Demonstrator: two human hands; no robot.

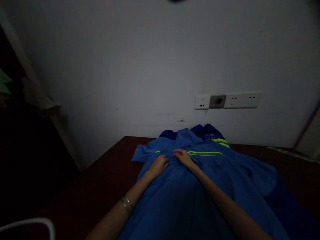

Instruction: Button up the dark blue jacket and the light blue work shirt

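A blue work shirt (185,193) with yellow-green and grey stripes lies spread over a dark reddish-brown table (110,166). Its collar end is toward the wall, and dark blue cloth (200,131) with similar stripes shows at the collar and side. My left hand (160,165) is closed with curled fingers on the shirt's front, just below a short stripe. Close by on the right, my right hand (184,158) pinches the shirt cloth beside the longer stripe. Whatever small detail lies between the fingertips is too dark to make out.
A white wall rises behind the table, with a row of sockets and switches (228,101) on it. At the lower left a white curved bar or cable (37,220) enters the view. Pale cloth (41,96) hangs in the dark area at the left.
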